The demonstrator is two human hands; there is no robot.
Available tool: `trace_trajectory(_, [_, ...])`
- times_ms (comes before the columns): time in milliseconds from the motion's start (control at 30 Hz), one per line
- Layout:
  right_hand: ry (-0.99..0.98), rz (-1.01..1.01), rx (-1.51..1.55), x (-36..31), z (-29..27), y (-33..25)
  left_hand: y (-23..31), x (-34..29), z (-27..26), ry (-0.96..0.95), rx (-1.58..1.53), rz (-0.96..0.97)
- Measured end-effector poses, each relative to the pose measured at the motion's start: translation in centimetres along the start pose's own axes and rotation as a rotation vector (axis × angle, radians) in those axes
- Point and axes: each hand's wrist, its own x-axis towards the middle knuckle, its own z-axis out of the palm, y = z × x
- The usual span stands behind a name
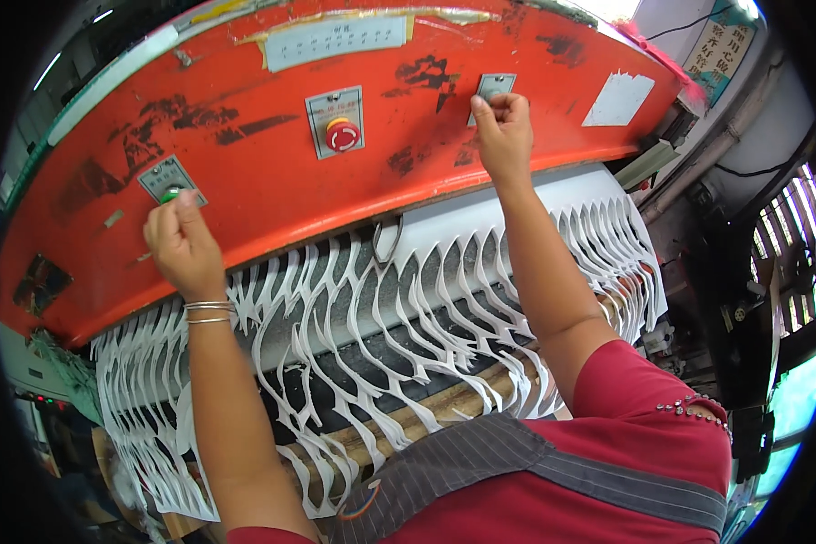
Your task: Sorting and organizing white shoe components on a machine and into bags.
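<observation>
My left hand (184, 245), fingers curled and bracelets at its wrist, has its thumb at the green button (170, 194) on the left of a red machine front (245, 172). On the right, my right hand (505, 136) is curled in the same way against a small metal switch plate (497, 84), and it hides any button there. Both hands hold nothing. Between them sits a red stop button (342, 135) on its own plate. Below, a white sheet (467, 210) with rows of leaf-shaped cut-outs hangs in strips toward me. A thin metal loop, likely a cutting die (387, 241), lies on it.
Under the strips are a dark bed and a worn wooden edge (412, 424) close to my body. A paper label (335, 43) and a white patch (618, 100) are stuck on the red front. Pipes (698, 177) run along the wall at the right.
</observation>
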Motion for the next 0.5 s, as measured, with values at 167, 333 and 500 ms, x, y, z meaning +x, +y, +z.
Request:
trace_trajectory(167, [-0.044,0.092,0.018,-2.5,-0.9,-2.2,-0.7,1.5,-5.6,-0.354,0.151,-0.013])
trace_trajectory(333, [-0.21,0.134,0.101,-5.3,-3.1,-2.2,2.7,-6.9,-10.1,-0.654,-0.107,-0.153])
trace_trajectory(500, [-0.388,0.012,-0.077,-9.0,-3.5,-2.0,9.7,-17.4,-16.3,-1.189,-0.086,-0.338])
